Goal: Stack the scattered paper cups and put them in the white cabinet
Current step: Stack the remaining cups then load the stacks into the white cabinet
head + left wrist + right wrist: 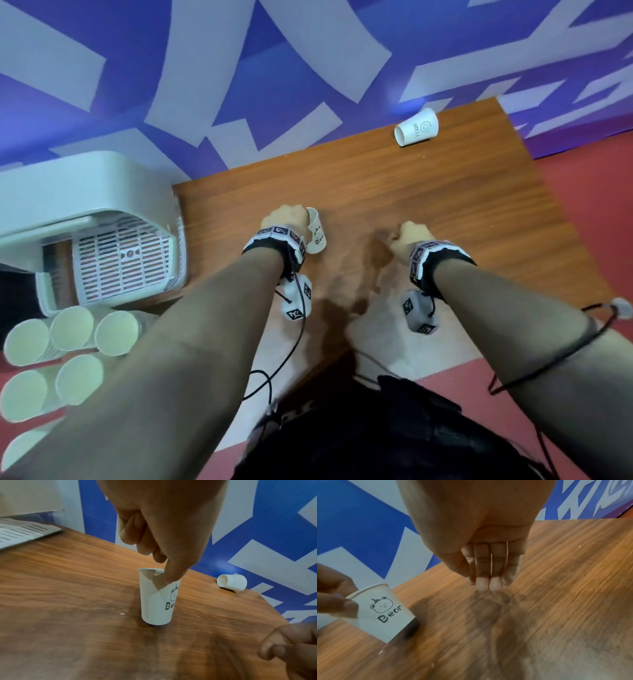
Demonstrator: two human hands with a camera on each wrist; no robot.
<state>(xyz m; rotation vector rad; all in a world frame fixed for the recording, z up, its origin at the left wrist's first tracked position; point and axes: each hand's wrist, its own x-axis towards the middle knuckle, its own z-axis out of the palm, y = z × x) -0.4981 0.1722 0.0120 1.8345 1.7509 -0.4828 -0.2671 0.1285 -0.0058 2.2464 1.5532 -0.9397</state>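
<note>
Blue-and-white patterned wall panels back a wood-grain table (pixel 394 192), with red floor beyond its right edge. Left hand (pixel 287 219) pinches the rim of the Bear cup (pixel 315 233), thumb outside and a fingertip inside the mouth, as the left wrist view shows; the cup stands near the table's middle, slightly tilted, its base at or just above the wood. Right hand (pixel 412 236) holds nothing, its fingers (pixel 488 566) hanging together and loosely bent just above the surface. A second cup, the Hello cup (pixel 416 127), lies on its side near the far right corner, close to the back edge, mouth facing left. Paper cups of this kind are judged light, thin-walled and easily crushed, so a gentle pinch at the rolled rim, or a loose wrap round the wall, suits them best; a lying cup may roll toward the edge if nudged. White cabinet (pixel 85 219) sits at the table's left end, with a slatted panel at its opening, and stacked cups (pixel 73 329) lie nearer the person on the left. Between the hands and the far cup the tabletop is unobstructed, so the reach looks free.
</note>
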